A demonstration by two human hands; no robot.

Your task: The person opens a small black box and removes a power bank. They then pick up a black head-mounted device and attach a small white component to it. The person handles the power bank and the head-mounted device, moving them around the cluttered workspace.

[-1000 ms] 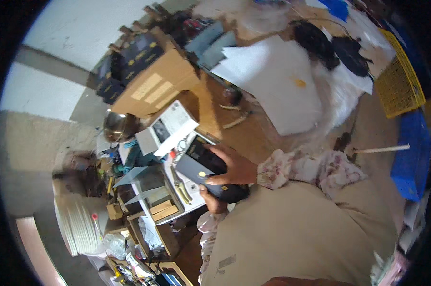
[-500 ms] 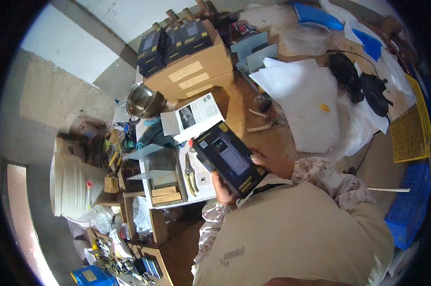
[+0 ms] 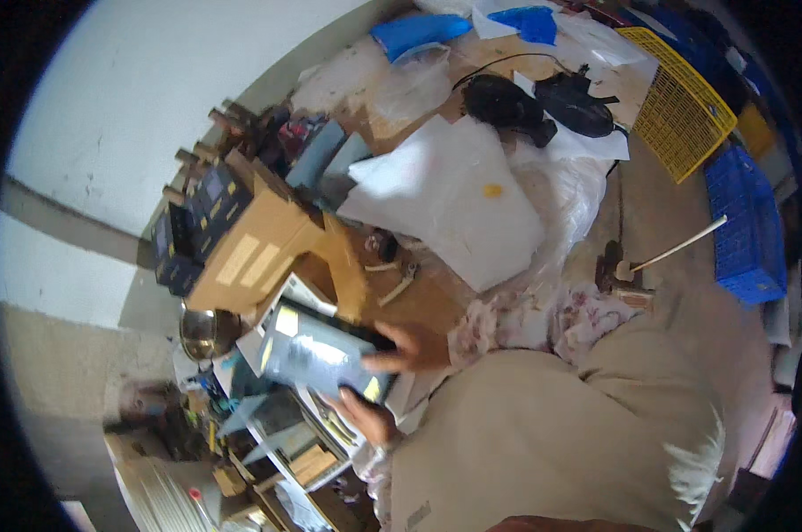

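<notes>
Fingers of right hand [image 3: 412, 348] spread flat over upper edge of dark flat box [image 3: 323, 356], thumb hidden behind it; grasping the box, not clenched. Left hand [image 3: 365, 417] underneath lower edge, fingers curled up around it, also gripping. Box held tilted in the air between both hands, glossy face catching glare, yellow trim at one corner. Directly over a cluttered work surface, just in front of an open cardboard carton [image 3: 259, 253] holding more dark boxes [image 3: 197, 217].

Below box: white tray [image 3: 308, 443] with small parts, papers, a steel bowl [image 3: 204, 330] to the left. Farther out: large white sheet [image 3: 450, 199], black tools [image 3: 543, 102] with cable, yellow crate [image 3: 680, 111], blue crate [image 3: 747, 239], clear plastic bags. Beige trousers fill lower right.

Risk, as judged: glossy wrap plus light fingertip hold on top edge could let box slide out and drop onto tray, scattering parts. Tilt worsens that. Carton flap close by; swinging box could clip it. Motion blur on hands, exact finger contact hard to confirm.
</notes>
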